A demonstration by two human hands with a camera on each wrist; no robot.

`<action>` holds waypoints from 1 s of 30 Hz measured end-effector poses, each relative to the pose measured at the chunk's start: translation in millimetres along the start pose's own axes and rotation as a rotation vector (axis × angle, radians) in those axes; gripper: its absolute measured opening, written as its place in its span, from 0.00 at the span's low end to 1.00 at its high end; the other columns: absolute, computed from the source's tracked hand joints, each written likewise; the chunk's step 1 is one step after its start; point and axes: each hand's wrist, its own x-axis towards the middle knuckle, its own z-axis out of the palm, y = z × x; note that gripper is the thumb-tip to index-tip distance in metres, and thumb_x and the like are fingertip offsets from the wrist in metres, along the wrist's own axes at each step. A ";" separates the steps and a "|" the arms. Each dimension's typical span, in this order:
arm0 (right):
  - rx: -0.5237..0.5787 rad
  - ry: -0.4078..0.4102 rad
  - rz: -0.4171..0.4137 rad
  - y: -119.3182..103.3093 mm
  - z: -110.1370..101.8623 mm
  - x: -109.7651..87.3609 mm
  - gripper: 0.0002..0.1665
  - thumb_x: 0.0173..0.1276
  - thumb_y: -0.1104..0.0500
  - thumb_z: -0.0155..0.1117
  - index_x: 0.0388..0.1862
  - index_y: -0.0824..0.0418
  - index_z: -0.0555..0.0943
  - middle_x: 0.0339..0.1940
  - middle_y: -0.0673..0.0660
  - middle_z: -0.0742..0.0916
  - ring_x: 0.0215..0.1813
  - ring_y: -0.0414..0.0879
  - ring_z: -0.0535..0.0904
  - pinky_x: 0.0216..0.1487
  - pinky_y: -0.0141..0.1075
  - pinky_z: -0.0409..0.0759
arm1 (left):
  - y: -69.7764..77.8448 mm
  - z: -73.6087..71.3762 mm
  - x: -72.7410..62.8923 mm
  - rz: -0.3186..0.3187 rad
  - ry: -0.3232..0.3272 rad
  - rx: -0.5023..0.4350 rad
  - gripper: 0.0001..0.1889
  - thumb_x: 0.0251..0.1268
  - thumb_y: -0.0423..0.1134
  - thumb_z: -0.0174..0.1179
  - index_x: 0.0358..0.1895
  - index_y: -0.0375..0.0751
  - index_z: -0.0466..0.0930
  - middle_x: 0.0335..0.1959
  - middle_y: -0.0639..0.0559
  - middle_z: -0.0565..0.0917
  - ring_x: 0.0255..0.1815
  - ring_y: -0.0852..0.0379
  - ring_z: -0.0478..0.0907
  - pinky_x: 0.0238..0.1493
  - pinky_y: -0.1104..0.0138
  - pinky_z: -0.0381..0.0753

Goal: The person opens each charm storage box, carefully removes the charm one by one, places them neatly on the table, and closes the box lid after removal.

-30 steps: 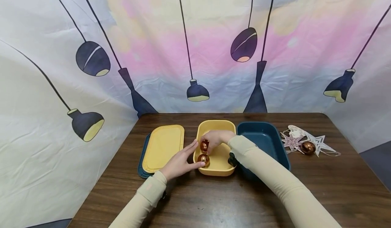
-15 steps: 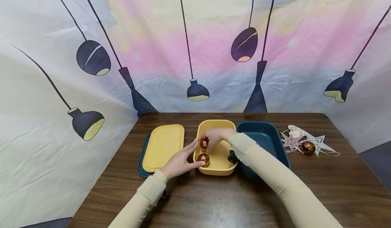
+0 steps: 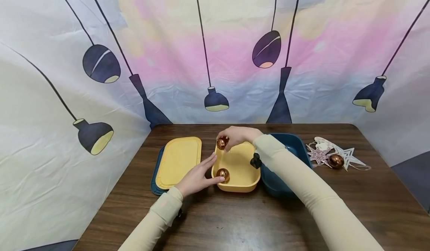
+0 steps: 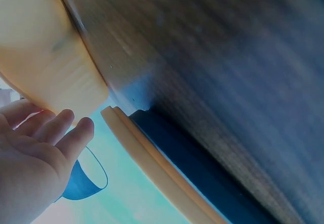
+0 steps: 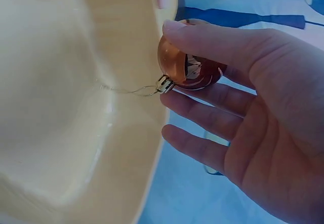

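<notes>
My right hand [image 3: 236, 136] pinches a shiny copper Christmas bauble [image 5: 174, 57] between thumb and fingers, over the far left corner of the yellow box [image 3: 240, 188]. A gold cap and thin hanging string show on that bauble in the right wrist view. Inside the box, at the near left corner, lies a second copper bauble [image 3: 223, 174]. My left hand [image 3: 196, 179] is spread along the box's left side, fingertips at the rim. Its thumb reaches over the near corner and overlaps the second bauble. In the left wrist view the left hand's fingers [image 4: 61, 125] are loosely extended beside the box wall.
A dark blue box [image 3: 279, 183] stands right of the yellow one, partly behind my right sleeve. To the left, a yellow lid [image 3: 179, 163] lies on a blue lid [image 3: 156, 185]. Star ornaments [image 3: 347, 157] and another copper bauble [image 3: 336, 161] lie at the right.
My right hand has lifted the bauble from inside the yellow box and moved it away from me, up to the far left rim. The left hand has stayed in place.
</notes>
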 end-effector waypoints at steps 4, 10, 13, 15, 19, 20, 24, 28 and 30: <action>0.010 0.031 -0.027 -2.4 -12.2 -3.0 0.36 0.68 0.54 0.71 0.73 0.58 0.72 0.63 0.59 0.81 0.62 0.52 0.77 0.61 0.45 0.76 | -0.9 0.3 0.2 0.000 0.001 0.018 0.52 0.61 0.72 0.59 0.80 0.42 0.55 0.82 0.50 0.53 0.78 0.47 0.56 0.72 0.49 0.64; 0.000 0.071 -0.035 -7.5 -28.1 -8.2 0.36 0.69 0.54 0.71 0.74 0.57 0.72 0.63 0.60 0.81 0.63 0.53 0.77 0.62 0.46 0.76 | -1.6 1.2 0.5 -0.007 0.001 0.026 0.53 0.61 0.73 0.58 0.80 0.43 0.55 0.82 0.52 0.52 0.78 0.48 0.56 0.72 0.49 0.64; 0.010 0.092 -0.042 -10.6 -35.2 -10.7 0.36 0.69 0.54 0.71 0.74 0.57 0.72 0.63 0.58 0.81 0.63 0.52 0.77 0.62 0.45 0.76 | -2.4 1.5 0.7 -0.010 0.002 0.026 0.53 0.61 0.73 0.58 0.80 0.43 0.55 0.82 0.52 0.52 0.79 0.49 0.56 0.72 0.50 0.63; 0.021 0.113 -0.049 -12.3 -40.1 -12.8 0.36 0.68 0.54 0.72 0.73 0.57 0.73 0.61 0.58 0.82 0.62 0.51 0.78 0.62 0.44 0.76 | -2.6 1.5 0.5 -0.010 0.003 0.024 0.53 0.61 0.73 0.59 0.80 0.43 0.55 0.82 0.52 0.53 0.79 0.49 0.56 0.72 0.50 0.63; 0.035 0.167 -0.068 -17.0 -50.6 -18.7 0.36 0.67 0.54 0.73 0.72 0.56 0.73 0.60 0.56 0.83 0.60 0.50 0.79 0.61 0.44 0.76 | -2.9 1.4 0.6 -0.008 0.004 0.022 0.53 0.61 0.73 0.58 0.81 0.43 0.55 0.82 0.52 0.52 0.79 0.49 0.56 0.72 0.50 0.64; 0.035 0.180 -0.073 -18.4 -53.2 -20.2 0.35 0.67 0.54 0.73 0.72 0.56 0.73 0.59 0.56 0.83 0.59 0.49 0.79 0.60 0.43 0.77 | -2.9 1.4 0.8 -0.008 0.005 0.021 0.53 0.61 0.73 0.58 0.81 0.44 0.55 0.82 0.53 0.52 0.79 0.49 0.56 0.72 0.50 0.64; 0.044 0.229 -0.091 -23.2 -62.1 -24.5 0.35 0.68 0.54 0.72 0.72 0.54 0.73 0.61 0.55 0.82 0.58 0.48 0.79 0.59 0.43 0.77 | -2.8 1.3 1.3 -0.010 0.008 0.017 0.53 0.60 0.74 0.58 0.81 0.46 0.54 0.82 0.56 0.52 0.79 0.51 0.56 0.72 0.51 0.64; 0.056 0.262 -0.110 -27.1 -69.7 -27.2 0.37 0.68 0.55 0.72 0.74 0.53 0.72 0.61 0.54 0.82 0.58 0.47 0.79 0.60 0.43 0.76 | -2.7 1.2 0.8 -0.007 0.012 0.014 0.53 0.60 0.74 0.59 0.81 0.46 0.54 0.82 0.55 0.52 0.79 0.50 0.56 0.72 0.50 0.64; 0.052 0.277 -0.115 -28.4 -73.1 -28.5 0.38 0.68 0.54 0.72 0.75 0.53 0.71 0.61 0.54 0.83 0.57 0.47 0.79 0.59 0.43 0.76 | -2.6 1.2 0.7 -0.006 0.014 0.015 0.53 0.60 0.74 0.59 0.81 0.46 0.54 0.82 0.54 0.52 0.78 0.50 0.56 0.72 0.50 0.64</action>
